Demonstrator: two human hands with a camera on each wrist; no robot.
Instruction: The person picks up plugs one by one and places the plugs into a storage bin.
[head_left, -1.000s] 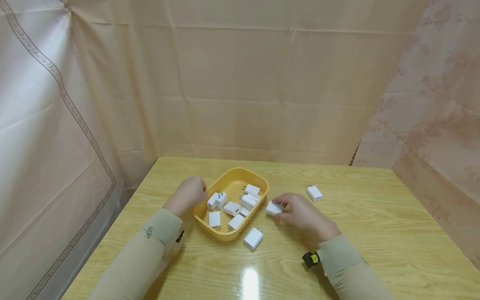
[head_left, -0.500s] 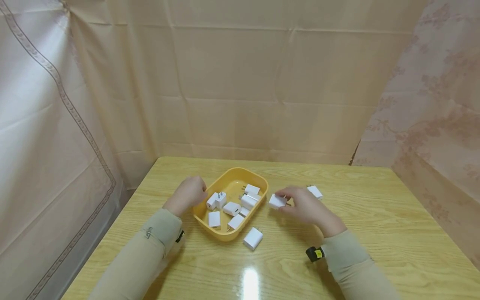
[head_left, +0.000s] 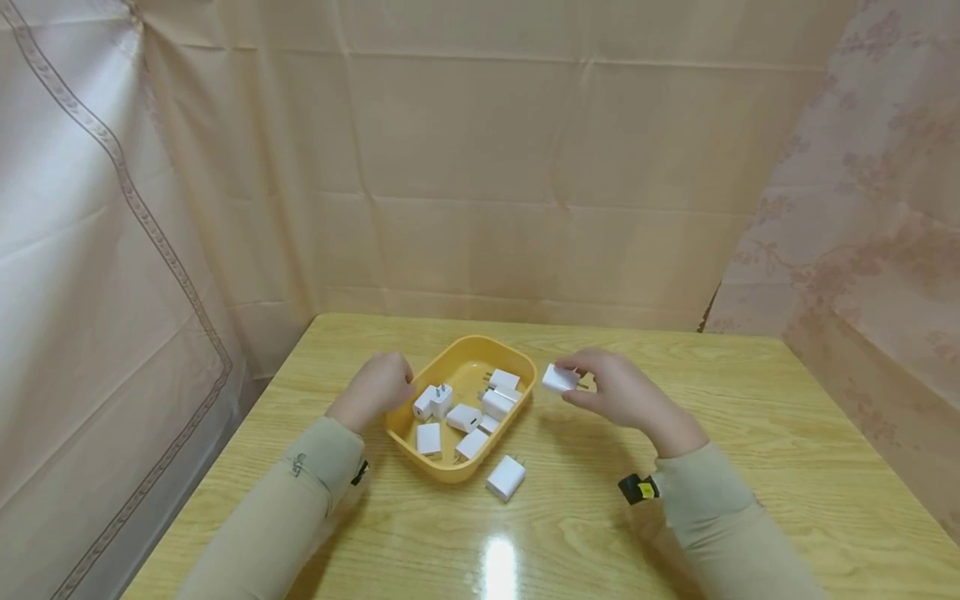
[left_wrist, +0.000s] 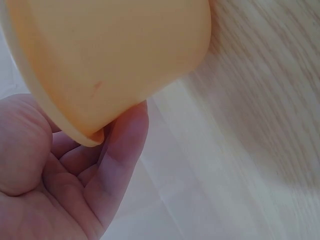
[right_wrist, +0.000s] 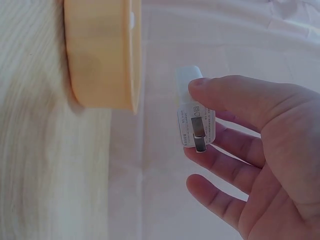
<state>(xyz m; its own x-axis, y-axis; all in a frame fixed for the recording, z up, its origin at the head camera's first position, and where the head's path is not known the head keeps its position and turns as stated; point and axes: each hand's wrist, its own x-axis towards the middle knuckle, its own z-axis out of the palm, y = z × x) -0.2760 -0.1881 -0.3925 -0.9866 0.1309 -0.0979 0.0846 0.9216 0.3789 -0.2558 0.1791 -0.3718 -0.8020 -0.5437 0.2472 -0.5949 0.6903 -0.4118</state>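
Note:
My left hand (head_left: 377,387) grips the rim of a yellow plastic basin (head_left: 472,342) at its left side; in the left wrist view, curled fingers (left_wrist: 122,145) reach round the basin's rim (left_wrist: 65,130). My right hand (head_left: 622,392) pinches a white charger plug (head_left: 560,379) between thumb and fingers, just above the table and right of the basin. In the right wrist view the metal prongs (right_wrist: 198,134) of the charger plug (right_wrist: 187,105) point toward the palm. Several white charger plugs (head_left: 465,417) lie inside the basin. Another charger plug (head_left: 506,477) rests on the table near the basin's front.
The wooden table (head_left: 750,433) carries everything. A beige curtain (head_left: 487,167) hangs behind it, with patterned cloth (head_left: 877,208) on the right. The charger plug seen earlier at the right is hidden behind my right hand.
My right hand has lifted the charger plug off the table, moving up and slightly to the right. My left hand and the basin have stayed in place.

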